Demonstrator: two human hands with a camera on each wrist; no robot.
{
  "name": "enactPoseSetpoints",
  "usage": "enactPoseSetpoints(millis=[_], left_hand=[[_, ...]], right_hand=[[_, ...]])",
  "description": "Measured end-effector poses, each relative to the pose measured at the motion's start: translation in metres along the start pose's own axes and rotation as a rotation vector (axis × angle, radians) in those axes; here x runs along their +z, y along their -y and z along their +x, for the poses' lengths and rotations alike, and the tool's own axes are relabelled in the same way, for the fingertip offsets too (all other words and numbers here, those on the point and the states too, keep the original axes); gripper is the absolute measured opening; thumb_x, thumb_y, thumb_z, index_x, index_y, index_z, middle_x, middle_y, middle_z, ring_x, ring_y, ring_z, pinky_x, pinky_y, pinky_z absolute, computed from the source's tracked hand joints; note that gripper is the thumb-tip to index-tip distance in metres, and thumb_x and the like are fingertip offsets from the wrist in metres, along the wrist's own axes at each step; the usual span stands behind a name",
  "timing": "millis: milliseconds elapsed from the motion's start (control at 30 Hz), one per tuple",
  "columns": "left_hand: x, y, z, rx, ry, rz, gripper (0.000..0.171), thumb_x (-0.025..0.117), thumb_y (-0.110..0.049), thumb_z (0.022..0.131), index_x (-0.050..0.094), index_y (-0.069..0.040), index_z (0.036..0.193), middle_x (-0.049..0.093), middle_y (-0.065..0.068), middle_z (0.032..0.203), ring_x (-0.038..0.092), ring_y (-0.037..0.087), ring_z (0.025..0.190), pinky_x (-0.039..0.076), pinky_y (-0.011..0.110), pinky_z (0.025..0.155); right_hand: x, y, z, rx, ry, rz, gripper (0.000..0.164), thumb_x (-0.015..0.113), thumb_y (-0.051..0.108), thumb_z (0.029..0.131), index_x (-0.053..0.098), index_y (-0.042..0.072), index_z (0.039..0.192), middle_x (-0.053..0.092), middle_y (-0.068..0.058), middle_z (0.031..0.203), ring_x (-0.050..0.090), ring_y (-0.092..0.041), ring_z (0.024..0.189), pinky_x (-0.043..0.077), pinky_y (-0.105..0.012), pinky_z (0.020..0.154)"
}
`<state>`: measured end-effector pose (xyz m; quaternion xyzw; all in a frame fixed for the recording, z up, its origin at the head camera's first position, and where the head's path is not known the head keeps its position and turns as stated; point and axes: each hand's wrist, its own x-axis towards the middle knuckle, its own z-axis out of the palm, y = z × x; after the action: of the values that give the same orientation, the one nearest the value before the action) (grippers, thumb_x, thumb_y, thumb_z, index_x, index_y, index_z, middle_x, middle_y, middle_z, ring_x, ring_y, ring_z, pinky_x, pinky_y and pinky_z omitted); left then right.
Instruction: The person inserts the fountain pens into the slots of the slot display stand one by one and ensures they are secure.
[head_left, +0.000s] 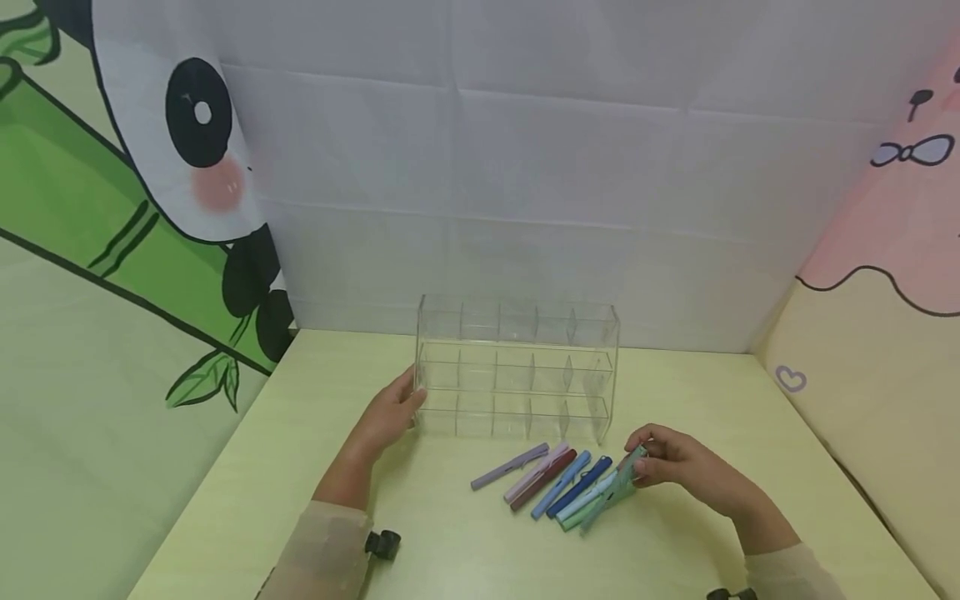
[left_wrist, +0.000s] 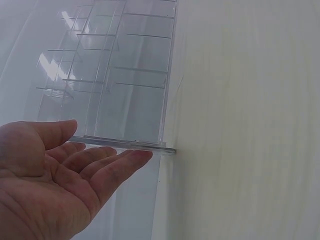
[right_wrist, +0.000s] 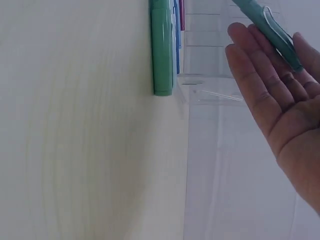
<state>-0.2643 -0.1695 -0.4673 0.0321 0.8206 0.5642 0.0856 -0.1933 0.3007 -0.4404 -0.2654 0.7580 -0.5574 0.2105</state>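
A clear tiered display rack (head_left: 516, 367) with several compartments stands on the table. My left hand (head_left: 392, 408) grips its left side panel, thumb on the inner face and fingers along the outside, as the left wrist view shows. My right hand (head_left: 686, 467) pinches a teal-green pen (right_wrist: 275, 35) with a clip between thumb and fingers, tilted above the right end of a row of pens. In that row lie a greyish-purple pen (head_left: 510, 467), a maroon pen (head_left: 543, 481), a dark blue pen (head_left: 579, 487), a green pen (right_wrist: 161, 50) and several others.
The pale yellow table (head_left: 420, 550) ends at a white cloth backdrop (head_left: 525, 167). A panda-and-bamboo printed sheet (head_left: 90, 208) hangs on the left, a pink and cream printed sheet (head_left: 892, 333) on the right.
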Motion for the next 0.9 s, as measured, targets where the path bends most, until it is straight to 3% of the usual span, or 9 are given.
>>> enactPoseSetpoints(millis=[200,400,567,733,900], left_hand=[[0.0,0.001,0.001,0.01,-0.004,0.001,0.062,0.048,-0.044,0.103,0.02,-0.033,0.157,0.031,0.011,0.16,0.037,0.04,0.141,0.049,0.052,0.103],[0.0,0.001,0.0,0.014,-0.002,-0.002,0.062,0.048,-0.044,0.103,0.019,-0.035,0.157,0.031,0.009,0.16,0.038,0.039,0.141,0.05,0.051,0.103],[-0.001,0.001,0.0,0.016,-0.012,0.006,0.062,0.048,-0.043,0.103,0.019,-0.034,0.157,0.032,0.009,0.159,0.038,0.039,0.141,0.05,0.052,0.102],[-0.002,0.0,-0.001,0.008,-0.016,0.005,0.062,0.048,-0.043,0.103,0.019,-0.035,0.157,0.032,0.008,0.159,0.038,0.039,0.141,0.049,0.053,0.103],[-0.001,0.0,-0.001,0.006,-0.003,-0.01,0.063,0.048,-0.044,0.103,0.018,-0.035,0.157,0.03,0.009,0.16,0.036,0.039,0.142,0.047,0.054,0.105]], right_hand=[[0.005,-0.005,0.01,-0.116,-0.135,0.071,0.027,0.045,0.005,0.104,0.042,0.0,0.131,0.064,-0.021,0.106,0.066,-0.05,0.095,0.057,-0.052,0.086],[0.014,-0.007,0.027,-0.206,-0.277,0.118,0.033,0.045,0.007,0.105,0.036,0.002,0.136,0.064,-0.018,0.108,0.068,-0.038,0.1,0.057,-0.056,0.083],[0.021,-0.002,0.04,-0.237,-0.383,0.15,0.034,0.046,0.01,0.105,0.036,0.007,0.137,0.066,-0.017,0.111,0.07,-0.03,0.1,0.059,-0.052,0.082],[0.025,0.003,0.053,-0.268,-0.431,0.203,0.033,0.047,0.008,0.104,0.036,0.005,0.135,0.062,-0.025,0.113,0.069,-0.026,0.097,0.06,-0.049,0.081],[0.026,0.009,0.065,-0.287,-0.463,0.226,0.033,0.048,0.01,0.104,0.037,0.006,0.135,0.062,-0.025,0.116,0.069,-0.025,0.097,0.06,-0.047,0.082]])
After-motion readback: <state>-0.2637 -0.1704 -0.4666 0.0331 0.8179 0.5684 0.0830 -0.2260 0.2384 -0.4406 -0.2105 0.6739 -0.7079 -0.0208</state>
